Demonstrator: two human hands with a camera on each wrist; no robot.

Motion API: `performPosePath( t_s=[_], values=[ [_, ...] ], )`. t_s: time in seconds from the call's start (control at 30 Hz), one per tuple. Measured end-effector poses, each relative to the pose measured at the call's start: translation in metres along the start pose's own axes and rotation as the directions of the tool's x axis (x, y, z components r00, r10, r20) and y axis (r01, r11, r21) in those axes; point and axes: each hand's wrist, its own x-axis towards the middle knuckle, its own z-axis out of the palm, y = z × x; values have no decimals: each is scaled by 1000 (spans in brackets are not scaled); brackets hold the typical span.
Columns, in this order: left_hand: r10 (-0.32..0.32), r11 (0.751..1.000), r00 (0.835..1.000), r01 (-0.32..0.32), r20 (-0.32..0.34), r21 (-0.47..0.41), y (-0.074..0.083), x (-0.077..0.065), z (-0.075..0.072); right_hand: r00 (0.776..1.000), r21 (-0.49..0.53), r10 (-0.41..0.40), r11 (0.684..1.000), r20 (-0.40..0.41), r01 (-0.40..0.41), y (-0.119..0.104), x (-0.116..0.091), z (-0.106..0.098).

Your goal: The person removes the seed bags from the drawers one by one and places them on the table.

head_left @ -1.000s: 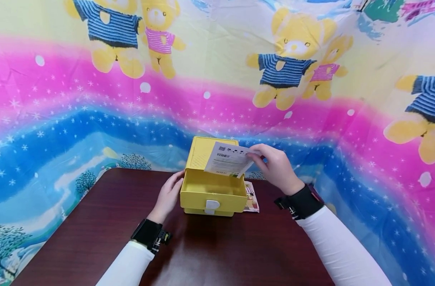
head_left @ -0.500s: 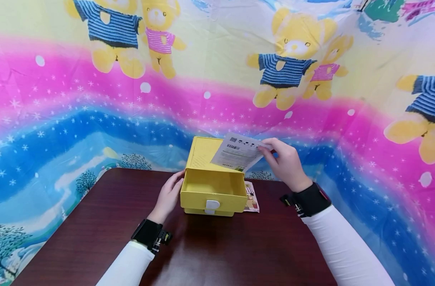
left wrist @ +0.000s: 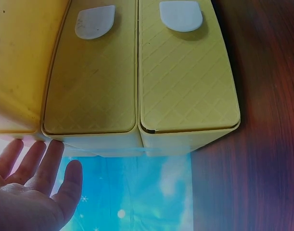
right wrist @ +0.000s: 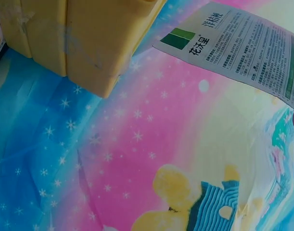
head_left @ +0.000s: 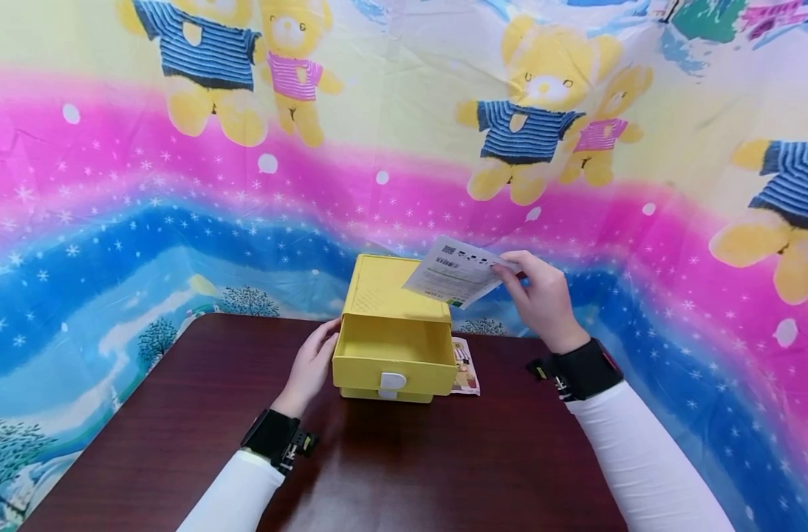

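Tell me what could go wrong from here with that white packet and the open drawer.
The right hand pinches the white packet at one edge, so it might slip. The open drawer juts from the yellow cabinet, so a bump could shift it; the left hand merely rests its fingertips against the side.

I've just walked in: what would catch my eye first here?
Likely the bright cloth printed with teddy bears, hanging behind the dark table. Next, the yellow drawer box on that table, its top drawer pulled open. Then the white printed packet, pinched in the fingers of the right hand, above the box's right side.
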Motion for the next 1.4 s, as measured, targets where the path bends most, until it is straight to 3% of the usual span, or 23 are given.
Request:
performPosePath(
  t_s=[0.33, 0.63, 1.4],
  values=[
    [2, 1000, 1000, -2, 3, 0, -1, 1, 0, 999, -11, 38, 999, -13, -38, 17, -7, -4],
    [2, 1000, 1000, -2, 5, -1, -2, 2, -1, 990, -20, 139, 990, -14, -140, 26, -21, -5],
    [-1, 1000, 1000, 1, 20, -14, 0, -1, 0, 971, -98, 231, 967, -64, -236, 47, -51, -14]
  ],
)
